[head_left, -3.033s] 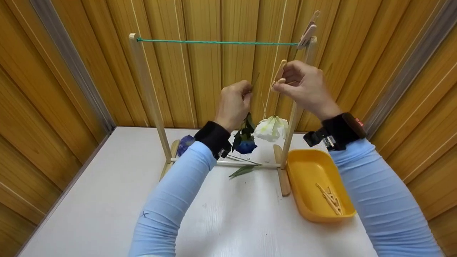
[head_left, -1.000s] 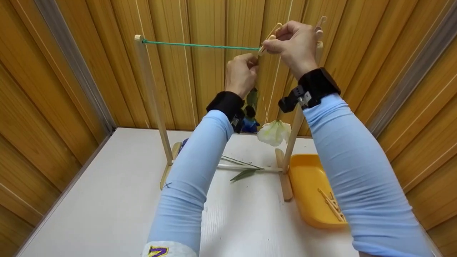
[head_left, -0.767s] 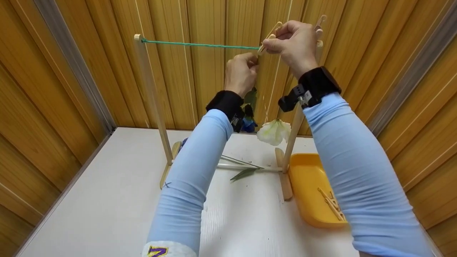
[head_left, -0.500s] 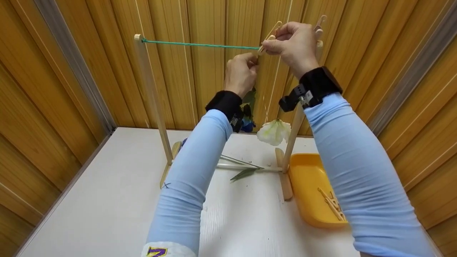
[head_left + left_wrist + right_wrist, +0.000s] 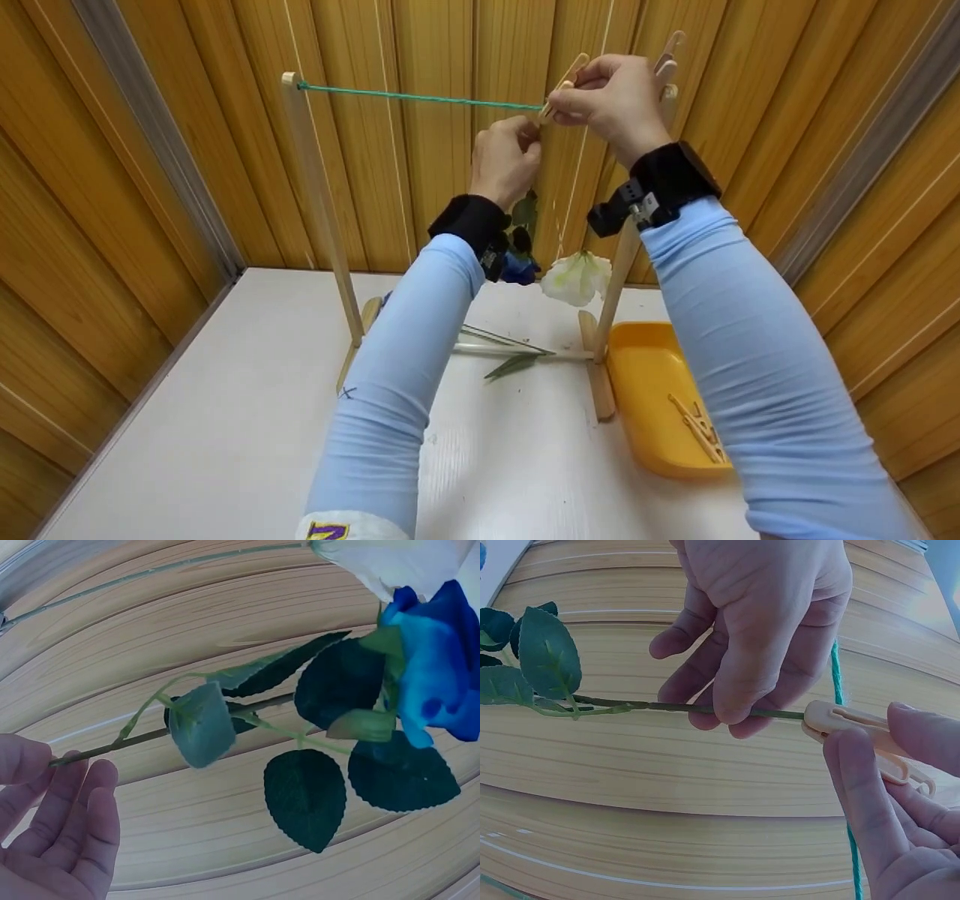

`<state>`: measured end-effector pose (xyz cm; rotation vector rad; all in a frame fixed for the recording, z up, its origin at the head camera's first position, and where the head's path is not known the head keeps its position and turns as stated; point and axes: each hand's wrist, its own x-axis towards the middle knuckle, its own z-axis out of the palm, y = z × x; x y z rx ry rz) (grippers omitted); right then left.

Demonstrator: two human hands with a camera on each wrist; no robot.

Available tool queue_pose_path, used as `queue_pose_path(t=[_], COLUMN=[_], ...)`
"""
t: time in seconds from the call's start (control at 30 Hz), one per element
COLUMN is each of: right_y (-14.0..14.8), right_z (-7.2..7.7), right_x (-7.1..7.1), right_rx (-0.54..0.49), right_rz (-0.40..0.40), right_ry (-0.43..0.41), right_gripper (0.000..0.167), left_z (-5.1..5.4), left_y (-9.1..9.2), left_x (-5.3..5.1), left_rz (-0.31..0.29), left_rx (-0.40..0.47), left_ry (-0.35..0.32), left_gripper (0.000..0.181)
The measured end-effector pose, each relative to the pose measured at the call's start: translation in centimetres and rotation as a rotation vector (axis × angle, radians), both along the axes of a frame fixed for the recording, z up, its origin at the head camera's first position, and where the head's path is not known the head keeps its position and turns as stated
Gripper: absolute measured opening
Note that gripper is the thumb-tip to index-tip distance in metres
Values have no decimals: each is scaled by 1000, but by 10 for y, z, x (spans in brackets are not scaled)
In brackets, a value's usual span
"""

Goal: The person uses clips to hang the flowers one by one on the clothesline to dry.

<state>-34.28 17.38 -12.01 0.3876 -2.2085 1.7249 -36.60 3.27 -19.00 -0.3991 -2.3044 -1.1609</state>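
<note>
- My left hand (image 5: 504, 159) pinches the blue rose (image 5: 436, 664) by its stem (image 5: 776, 713), presumably steadying it, bloom down, beneath the green cord (image 5: 420, 97).
- My right hand (image 5: 621, 105) pinches the clothespin (image 5: 831, 716) at that cord, seemingly lining its mouth up with the stem's tip.
- I reach up and forward with both, left just below right.
</note>
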Motion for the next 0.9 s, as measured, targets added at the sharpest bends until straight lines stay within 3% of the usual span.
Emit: queue_pose_path(t=[0.9], right_y=[-15], right_z=[-4], right_x=[-2], right_rx=[75], right_rz=[19], right_ry=[-47], right_gripper=[15], left_z=[-5], left_y=[-9], left_x=[0], left_rz=[-12], left_rx=[-17], left_ry=[-46], left_gripper=[22])
